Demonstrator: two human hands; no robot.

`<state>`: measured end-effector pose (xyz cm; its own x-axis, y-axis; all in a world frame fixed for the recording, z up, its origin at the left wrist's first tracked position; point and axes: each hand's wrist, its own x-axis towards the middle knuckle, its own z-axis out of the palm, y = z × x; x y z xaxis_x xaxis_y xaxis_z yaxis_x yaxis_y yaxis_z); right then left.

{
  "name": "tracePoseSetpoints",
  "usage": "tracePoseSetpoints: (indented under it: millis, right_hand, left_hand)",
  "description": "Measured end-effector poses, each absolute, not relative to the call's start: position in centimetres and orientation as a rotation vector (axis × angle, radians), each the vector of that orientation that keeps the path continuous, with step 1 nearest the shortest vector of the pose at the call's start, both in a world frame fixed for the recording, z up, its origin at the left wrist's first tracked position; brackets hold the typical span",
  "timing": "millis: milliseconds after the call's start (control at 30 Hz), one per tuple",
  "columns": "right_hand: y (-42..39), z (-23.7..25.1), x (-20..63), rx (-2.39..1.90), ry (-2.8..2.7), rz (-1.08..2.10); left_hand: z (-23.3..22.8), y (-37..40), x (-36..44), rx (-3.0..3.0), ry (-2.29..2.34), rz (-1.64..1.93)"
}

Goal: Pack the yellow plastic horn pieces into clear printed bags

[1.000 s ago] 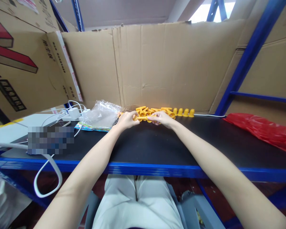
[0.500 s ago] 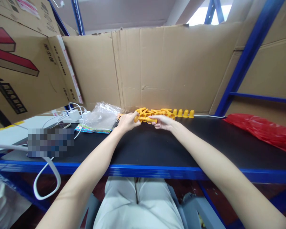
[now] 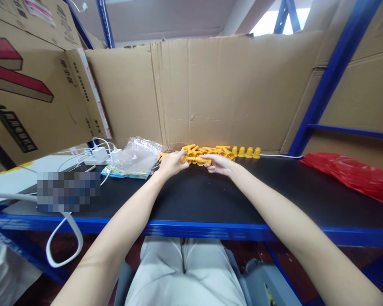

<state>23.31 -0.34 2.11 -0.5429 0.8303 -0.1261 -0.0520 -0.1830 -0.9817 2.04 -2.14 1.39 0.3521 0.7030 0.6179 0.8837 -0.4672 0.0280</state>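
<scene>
Both of my hands hold one yellow plastic piece (image 3: pixel 196 160), a rod-like part lying level just above the black tabletop. My left hand (image 3: pixel 173 163) has its fingers closed round the left end. On the right end, my right hand (image 3: pixel 220 163) grips between thumb and fingers, the other fingers curled under. Behind the hands lies a row of similar yellow plastic pieces (image 3: pixel 225 148) with round cup-like ends and stubby handles, partly hidden. Several small yellow cups (image 3: pixel 249 152) stand in line to the right of that row.
A clear plastic bag (image 3: pixel 137 155) lies left of my hands, near white chargers and cables (image 3: pixel 99 154). A red plastic bag (image 3: pixel 347 173) is at the right. Cardboard (image 3: pixel 236 93) walls the back; a blue shelf edge (image 3: pixel 207 229) runs along the front.
</scene>
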Motion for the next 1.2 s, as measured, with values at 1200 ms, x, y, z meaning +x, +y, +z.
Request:
tracePoseSetpoints:
  millis: [1200]
  right_hand:
    - [4.0, 2.0, 23.7, -1.458, -1.645, -0.228]
  left_hand:
    - [-1.2, 1.3, -1.3, -2.219, -1.860, -0.874]
